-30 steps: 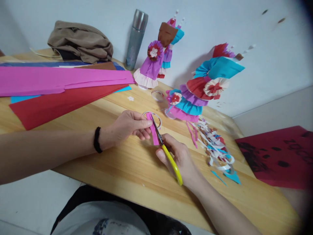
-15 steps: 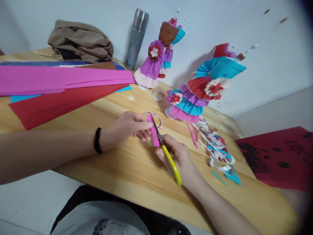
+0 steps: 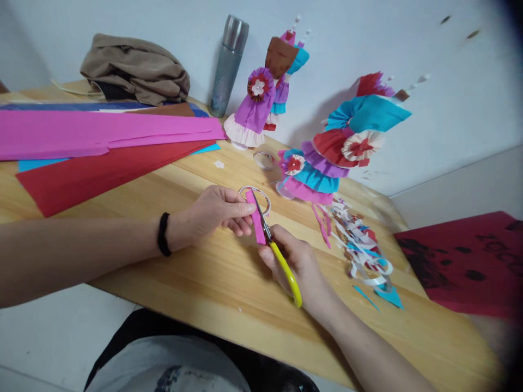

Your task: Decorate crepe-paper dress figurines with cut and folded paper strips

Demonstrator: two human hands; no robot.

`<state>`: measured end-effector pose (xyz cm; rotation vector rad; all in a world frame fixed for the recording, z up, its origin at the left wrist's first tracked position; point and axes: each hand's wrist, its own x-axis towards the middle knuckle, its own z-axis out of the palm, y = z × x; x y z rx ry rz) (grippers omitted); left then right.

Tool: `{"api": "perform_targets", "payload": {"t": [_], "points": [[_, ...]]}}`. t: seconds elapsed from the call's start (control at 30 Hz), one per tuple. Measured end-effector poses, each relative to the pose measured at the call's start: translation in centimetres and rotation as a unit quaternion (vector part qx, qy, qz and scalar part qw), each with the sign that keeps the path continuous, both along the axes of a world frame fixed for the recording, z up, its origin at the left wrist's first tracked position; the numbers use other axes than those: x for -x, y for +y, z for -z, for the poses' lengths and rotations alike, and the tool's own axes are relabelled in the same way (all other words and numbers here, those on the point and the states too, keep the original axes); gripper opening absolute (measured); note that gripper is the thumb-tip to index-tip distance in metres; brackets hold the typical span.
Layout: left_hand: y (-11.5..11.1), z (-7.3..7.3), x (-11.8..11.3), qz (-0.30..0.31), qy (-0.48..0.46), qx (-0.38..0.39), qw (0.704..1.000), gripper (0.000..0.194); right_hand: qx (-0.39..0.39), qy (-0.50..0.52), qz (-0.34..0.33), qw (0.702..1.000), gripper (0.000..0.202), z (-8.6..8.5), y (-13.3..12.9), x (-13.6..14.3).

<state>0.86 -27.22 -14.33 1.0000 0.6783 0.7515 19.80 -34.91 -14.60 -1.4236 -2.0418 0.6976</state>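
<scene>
Between the thumb and fingers of my left hand (image 3: 223, 212) is a small folded strip of pink crepe paper (image 3: 258, 226). My right hand (image 3: 296, 258) grips yellow-handled scissors (image 3: 286, 272), whose blades lie along the strip's right edge. The fingers inside the handles are partly hidden. Just beyond the strip a thin patterned ring (image 3: 265, 198) lies on the wooden table (image 3: 183, 283). Further back rests a second ring (image 3: 264, 160), with a small white paper flower (image 3: 219, 164) to its left.
Sheets of pink paper (image 3: 61, 133) and red paper (image 3: 114, 174) lie at left, before a brown cloth (image 3: 134, 65). A grey flask (image 3: 226, 71) and ruffled paper figures (image 3: 249, 111) stand by the wall. Paper scraps (image 3: 363, 250) are heaped at right, near a red panel (image 3: 466, 261).
The scissor handles have shifted very slightly up and to the left. My left hand and the pink strip stay almost still.
</scene>
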Motion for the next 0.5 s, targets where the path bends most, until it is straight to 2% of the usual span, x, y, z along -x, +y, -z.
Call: {"api": "perform_targets", "payload": {"t": [0.23,0.5], "points": [[0.07,-0.01,0.07,0.01,0.019,-0.036,0.999,0.021,0.023,-0.008,-0.007,1.0,0.043,-1.01,-0.23,0.11],[-0.12,0.03,0.01,0.015,0.031,-0.038,0.999,0.021,0.021,0.014,0.0,1.0,0.044,-0.36,-0.07,0.01]]}}
